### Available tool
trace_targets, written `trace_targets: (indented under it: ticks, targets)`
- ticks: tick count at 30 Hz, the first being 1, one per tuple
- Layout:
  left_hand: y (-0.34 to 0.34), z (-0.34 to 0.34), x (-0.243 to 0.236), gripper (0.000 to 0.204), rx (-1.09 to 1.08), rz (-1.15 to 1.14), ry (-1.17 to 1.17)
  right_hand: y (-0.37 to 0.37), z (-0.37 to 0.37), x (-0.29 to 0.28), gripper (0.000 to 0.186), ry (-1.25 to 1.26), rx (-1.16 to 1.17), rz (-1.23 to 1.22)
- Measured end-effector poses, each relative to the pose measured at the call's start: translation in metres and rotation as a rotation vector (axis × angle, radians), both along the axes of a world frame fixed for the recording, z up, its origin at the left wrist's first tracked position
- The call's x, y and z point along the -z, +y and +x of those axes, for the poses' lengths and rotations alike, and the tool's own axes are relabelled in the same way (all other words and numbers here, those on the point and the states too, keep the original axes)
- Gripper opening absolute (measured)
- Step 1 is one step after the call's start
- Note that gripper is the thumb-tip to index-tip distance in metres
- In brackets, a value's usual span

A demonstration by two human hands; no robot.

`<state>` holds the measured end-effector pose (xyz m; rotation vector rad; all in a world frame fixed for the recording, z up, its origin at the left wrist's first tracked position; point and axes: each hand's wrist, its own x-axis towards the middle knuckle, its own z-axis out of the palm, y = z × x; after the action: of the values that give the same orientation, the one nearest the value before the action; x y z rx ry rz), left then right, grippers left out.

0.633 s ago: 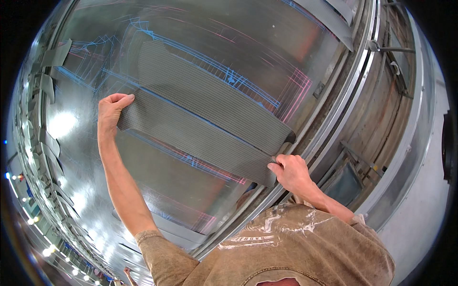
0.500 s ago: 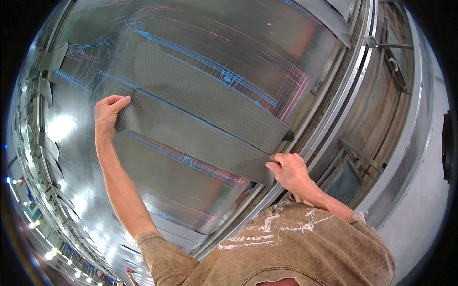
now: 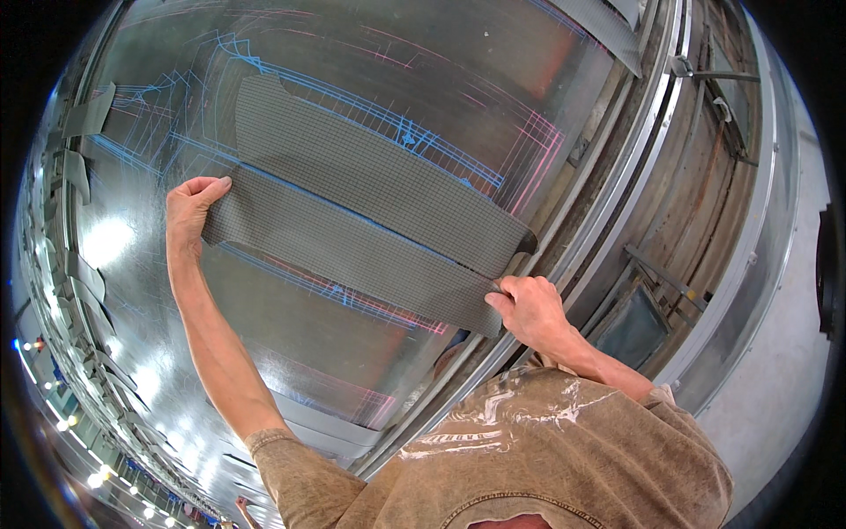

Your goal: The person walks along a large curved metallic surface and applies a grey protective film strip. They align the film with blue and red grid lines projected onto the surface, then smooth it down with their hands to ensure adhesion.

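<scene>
Two grey, finely gridded flat panels lie edge to edge on a dark glossy table (image 3: 282, 326). A blue line shows along the seam between the far panel (image 3: 370, 181) and the near panel (image 3: 344, 247). My left hand (image 3: 192, 212) pinches the near panel's upper left corner between thumb and fingers. At the panel's right end, by the seam, my right hand (image 3: 533, 310) is closed on its edge. The far panel's right corner curls up, showing a dark underside. Whether the panels are cloth or thin sheet material, I cannot tell.
Blue drawn lines (image 3: 408, 132) and pink drawn lines (image 3: 542, 154) mark the table around the panels. A metal rail (image 3: 636, 145) runs along the table's right edge. More grey pieces (image 3: 88, 113) hang over the far left edge. Another gridded piece (image 3: 595, 31) lies at the top right.
The view has shifted slightly, so the panels and hands sit a little farther left. Both hands keep their pinch on the near panel, which stays along the seam.
</scene>
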<state>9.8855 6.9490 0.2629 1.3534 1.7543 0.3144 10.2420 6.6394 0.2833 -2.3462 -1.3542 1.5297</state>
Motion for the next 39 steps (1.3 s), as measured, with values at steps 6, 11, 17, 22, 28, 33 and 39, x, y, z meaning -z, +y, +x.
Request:
trace_targets:
  ticks: [6, 11, 17, 22, 28, 33, 39]
  targets:
    - [-0.001, 0.002, -0.001, 0.022, 0.027, 0.025, 0.057, -0.002, -0.001, 0.002, 0.026, -0.031, -0.016, 0.003]
    - [-0.001, 0.002, -0.001, 0.023, 0.101, 0.081, 0.090, 0.000, -0.002, -0.001, 0.027, -0.045, -0.052, 0.009]
    - [0.001, -0.004, 0.003, 0.023, 0.219, 0.150, 0.193, 0.000, -0.005, 0.000, 0.027, -0.065, -0.055, 0.015]
    - [-0.012, 0.026, -0.012, 0.030, 0.152, 0.213, 0.470, -0.001, -0.004, 0.000, 0.028, -0.063, -0.056, 0.073]
    - [-0.025, 0.022, -0.017, 0.047, 0.072, 0.310, 0.616, -0.003, -0.004, 0.002, 0.030, -0.081, -0.077, 0.097]
    - [-0.045, 0.032, -0.001, 0.061, 0.193, 0.931, 0.818, -0.004, -0.003, 0.004, 0.031, -0.083, -0.059, 0.079]
    - [-0.077, 0.024, 0.034, 0.046, 0.201, 0.781, 0.644, -0.005, -0.004, 0.005, 0.030, -0.093, -0.072, 0.079]
